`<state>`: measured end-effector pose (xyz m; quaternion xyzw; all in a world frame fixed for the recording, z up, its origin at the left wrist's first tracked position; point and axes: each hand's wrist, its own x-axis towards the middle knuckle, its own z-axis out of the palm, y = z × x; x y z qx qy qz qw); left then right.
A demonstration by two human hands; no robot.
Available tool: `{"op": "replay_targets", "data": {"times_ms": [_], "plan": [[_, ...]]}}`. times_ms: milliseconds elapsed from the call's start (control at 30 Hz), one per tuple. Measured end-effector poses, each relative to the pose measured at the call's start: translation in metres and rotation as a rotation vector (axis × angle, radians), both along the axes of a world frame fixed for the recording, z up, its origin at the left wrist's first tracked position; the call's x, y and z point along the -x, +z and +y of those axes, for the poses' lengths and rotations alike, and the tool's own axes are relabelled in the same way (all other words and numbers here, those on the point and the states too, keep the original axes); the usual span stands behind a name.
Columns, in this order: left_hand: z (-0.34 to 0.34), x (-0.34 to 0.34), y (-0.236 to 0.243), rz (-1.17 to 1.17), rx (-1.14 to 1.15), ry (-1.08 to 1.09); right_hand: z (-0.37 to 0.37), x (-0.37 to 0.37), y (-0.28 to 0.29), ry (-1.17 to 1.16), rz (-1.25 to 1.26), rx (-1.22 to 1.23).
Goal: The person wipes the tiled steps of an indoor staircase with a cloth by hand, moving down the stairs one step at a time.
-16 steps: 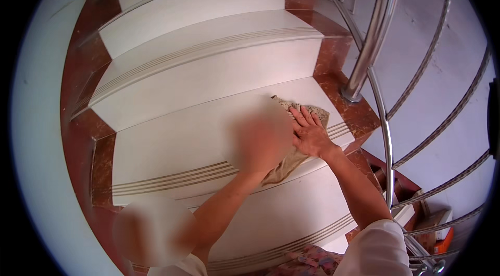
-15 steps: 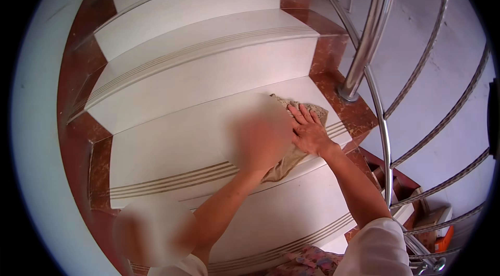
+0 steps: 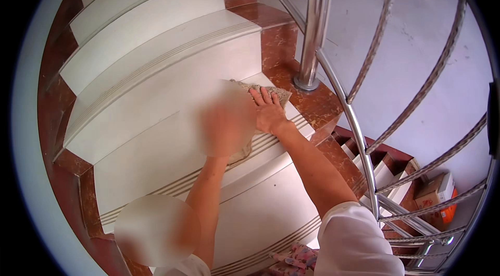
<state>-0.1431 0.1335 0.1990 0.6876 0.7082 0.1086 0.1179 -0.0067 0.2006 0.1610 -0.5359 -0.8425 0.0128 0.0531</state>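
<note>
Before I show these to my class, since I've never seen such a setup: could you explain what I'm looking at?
There's no robot: these are a person's bare hands. The view comes from a wide camera on their head, looking down, so straight edges bend. A brownish cloth lies on a pale stair step, beside a metal railing post. The right hand rests on the cloth. The left hand is blurred, so its grip can't be told.

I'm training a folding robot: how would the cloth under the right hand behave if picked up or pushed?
The tan cloth would probably hang floppy, since it lies rumpled. Pushed by the right hand resting on it, it may slide, as the step looks smooth, though its rumpled parts might bunch up.
</note>
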Motion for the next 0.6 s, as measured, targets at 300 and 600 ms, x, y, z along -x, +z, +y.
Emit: {"op": "replay_targets", "data": {"times_ms": [300,600], "plan": [[-0.019,-0.057,-0.047,0.150,-0.211,0.042,-0.041,-0.075,0.007,-0.005,0.014,0.005],[-0.061,-0.057,-0.057,0.070,-0.421,-0.136,-0.078,-0.086,-0.012,0.020,0.097,-0.160]]}}
